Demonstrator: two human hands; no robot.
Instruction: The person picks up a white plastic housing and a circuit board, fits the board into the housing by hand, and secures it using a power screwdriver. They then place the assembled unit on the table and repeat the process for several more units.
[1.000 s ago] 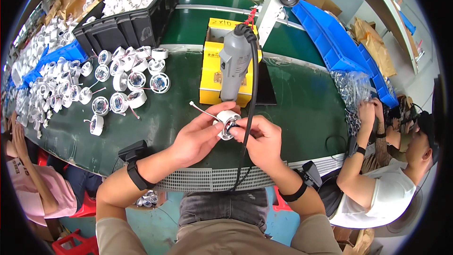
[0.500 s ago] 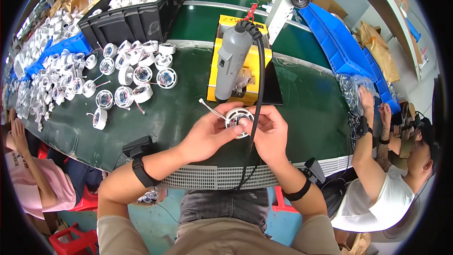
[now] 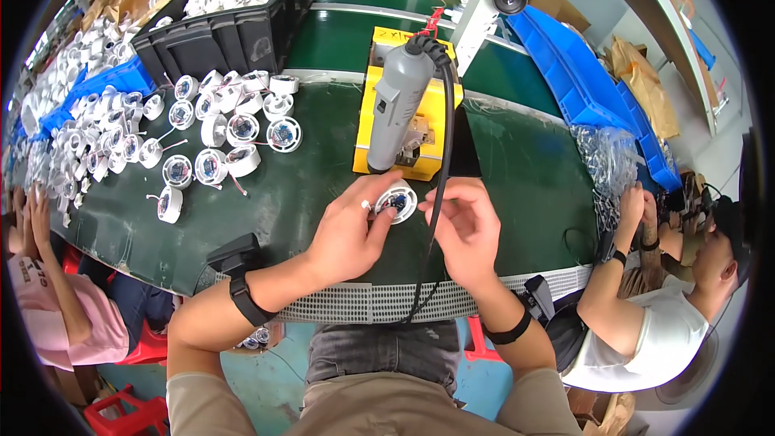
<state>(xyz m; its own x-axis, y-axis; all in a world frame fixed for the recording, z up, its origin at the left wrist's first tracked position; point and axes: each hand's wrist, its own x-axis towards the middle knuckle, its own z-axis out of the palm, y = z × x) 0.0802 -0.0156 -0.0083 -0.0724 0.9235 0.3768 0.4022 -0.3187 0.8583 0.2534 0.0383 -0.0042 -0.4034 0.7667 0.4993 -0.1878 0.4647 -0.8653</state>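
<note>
My left hand (image 3: 353,222) is closed round a white round lamp housing (image 3: 396,202) with a small blue circuit board inside. The housing tilts to face me, and the left thumb rests on its rim near the board. A white connector (image 3: 366,205) sticks out beside the left fingers. Just right of the housing, my right hand (image 3: 467,226) is apart from it, its fingers loosely curled with a gap between thumb and forefinger. A black cable crosses in front of the right fingertips and partly hides them.
A grey handheld power tool (image 3: 399,105) hangs before a yellow fixture (image 3: 367,125). Many similar housings (image 3: 211,166) lie on the green bench to the left. Behind stands a black crate (image 3: 218,47) of white parts. Blue bins (image 3: 577,85) and a co-worker (image 3: 646,323) are at right.
My right hand has come off the housing and moved slightly right. My left hand keeps the housing, now tilted and shifted a little left. The co-worker's hands at right have drawn closer together.
</note>
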